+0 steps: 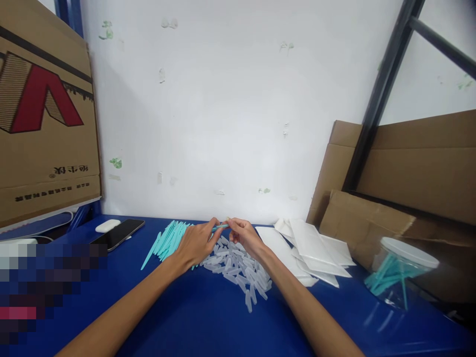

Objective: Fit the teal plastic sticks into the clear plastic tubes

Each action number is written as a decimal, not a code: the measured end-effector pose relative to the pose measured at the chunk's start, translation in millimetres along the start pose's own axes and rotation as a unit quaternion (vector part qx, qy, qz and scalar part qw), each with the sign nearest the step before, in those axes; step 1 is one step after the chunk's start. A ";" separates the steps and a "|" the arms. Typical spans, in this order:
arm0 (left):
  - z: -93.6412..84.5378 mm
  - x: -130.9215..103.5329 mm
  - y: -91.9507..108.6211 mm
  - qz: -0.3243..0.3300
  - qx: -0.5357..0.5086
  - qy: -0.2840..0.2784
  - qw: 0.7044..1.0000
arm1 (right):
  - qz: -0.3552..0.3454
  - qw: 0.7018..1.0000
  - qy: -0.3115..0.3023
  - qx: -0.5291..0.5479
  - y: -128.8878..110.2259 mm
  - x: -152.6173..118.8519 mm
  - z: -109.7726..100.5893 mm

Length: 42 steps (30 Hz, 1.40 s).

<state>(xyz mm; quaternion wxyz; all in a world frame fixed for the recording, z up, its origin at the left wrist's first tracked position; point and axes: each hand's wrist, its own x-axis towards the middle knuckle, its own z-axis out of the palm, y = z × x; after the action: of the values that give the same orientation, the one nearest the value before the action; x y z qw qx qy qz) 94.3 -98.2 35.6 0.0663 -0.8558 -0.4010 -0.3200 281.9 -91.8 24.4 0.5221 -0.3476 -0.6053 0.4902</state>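
Pinching a teal stick (220,227), left hand (197,241).

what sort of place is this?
Probably a workshop or small packing station: a blue tabletop bears loose piles of teal sticks and small translucent pieces, with a large printed cardboard box at the left.
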 end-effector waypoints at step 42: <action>3.8 0.7 -0.3 0.038 0.008 0.000 0.999 | 0.079 0.661 0.242 -0.706 -1.4 -8.8 -49.4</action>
<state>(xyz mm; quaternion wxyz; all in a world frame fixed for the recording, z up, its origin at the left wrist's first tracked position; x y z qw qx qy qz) 96.3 -96.2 32.9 0.0855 -0.8700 -0.3704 -0.3141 331.9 -89.1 21.9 0.2072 -0.7649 -0.5922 -0.1460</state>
